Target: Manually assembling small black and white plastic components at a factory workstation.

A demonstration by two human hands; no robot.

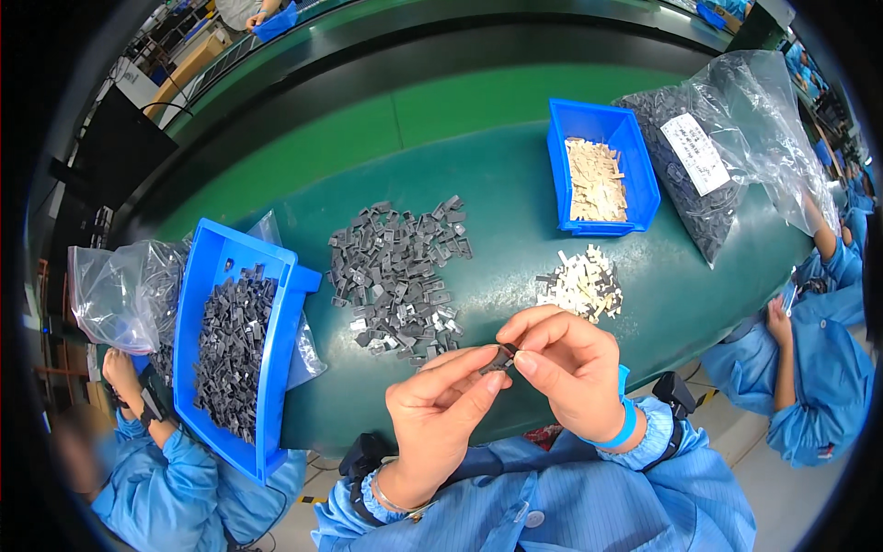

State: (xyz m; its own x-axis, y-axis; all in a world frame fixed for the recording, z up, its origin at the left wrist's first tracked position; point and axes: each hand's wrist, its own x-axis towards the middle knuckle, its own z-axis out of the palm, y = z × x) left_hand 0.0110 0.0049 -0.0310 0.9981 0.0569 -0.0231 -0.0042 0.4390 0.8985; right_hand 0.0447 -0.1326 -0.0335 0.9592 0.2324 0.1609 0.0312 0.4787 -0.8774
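Both hands meet over the near edge of the green table. Between the fingertips is a small black plastic piece (504, 353), partly covered by the fingers. My left hand (440, 412) pinches its left end with thumb and forefinger. My right hand (568, 370) grips its other end in the same way. Just beyond the left hand lies a loose pile of small dark grey plastic pieces (395, 271). Past the right hand is a small heap of cream and black strips (584, 283).
A blue bin (301, 281) of dark pieces stands at left, a clear bag (115, 294) beside it. A smaller blue bin (648, 198) holds beige strips at the back right, near a large bag of dark pieces (685, 189). Co-workers in blue sit on both sides.
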